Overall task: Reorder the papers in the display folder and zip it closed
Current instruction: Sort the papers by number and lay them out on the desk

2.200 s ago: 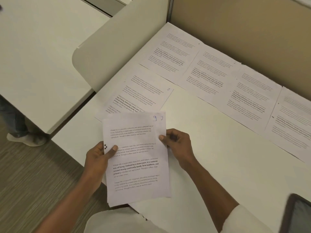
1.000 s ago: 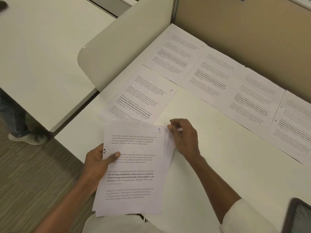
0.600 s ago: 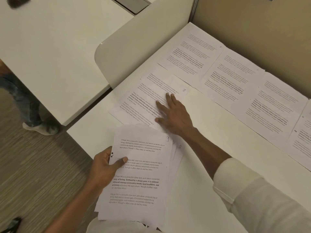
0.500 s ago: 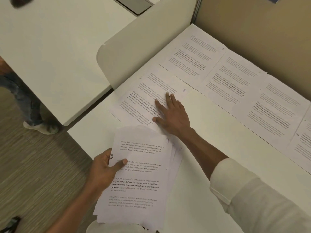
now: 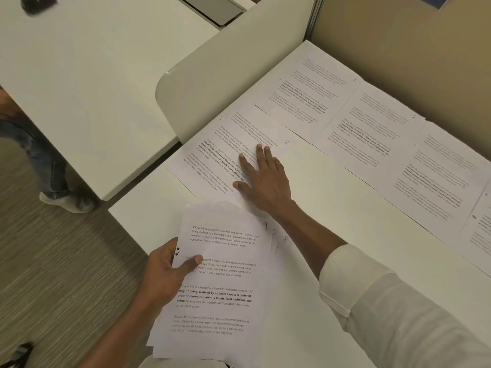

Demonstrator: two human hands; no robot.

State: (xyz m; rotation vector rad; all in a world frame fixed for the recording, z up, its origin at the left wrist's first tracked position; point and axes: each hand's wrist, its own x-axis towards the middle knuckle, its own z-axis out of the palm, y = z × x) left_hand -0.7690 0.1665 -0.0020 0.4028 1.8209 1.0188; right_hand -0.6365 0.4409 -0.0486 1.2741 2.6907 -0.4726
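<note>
My left hand [image 5: 167, 274] grips a fanned stack of printed papers [image 5: 220, 285] by its left edge, thumb on the top sheet, which bears a handwritten 9. My right hand [image 5: 263, 176] lies flat with straight fingers on a single sheet marked 7 [image 5: 233, 139] on the white desk [image 5: 332, 221]. Several more printed sheets [image 5: 372, 123] lie side by side in a row along the desk's far edge. No display folder is in view.
A beige partition wall [image 5: 398, 35] backs the desk, and a rounded white divider panel [image 5: 225, 70] stands at its left. Another white desk [image 5: 79, 75] lies beyond. A person's leg and shoe [image 5: 63, 200] stand on the wood-look floor at left.
My right hand let go of the stack's right corner and reached forward, coming down flat on the sheet marked 7. The left hand kept its hold on the stack, which fanned out.
</note>
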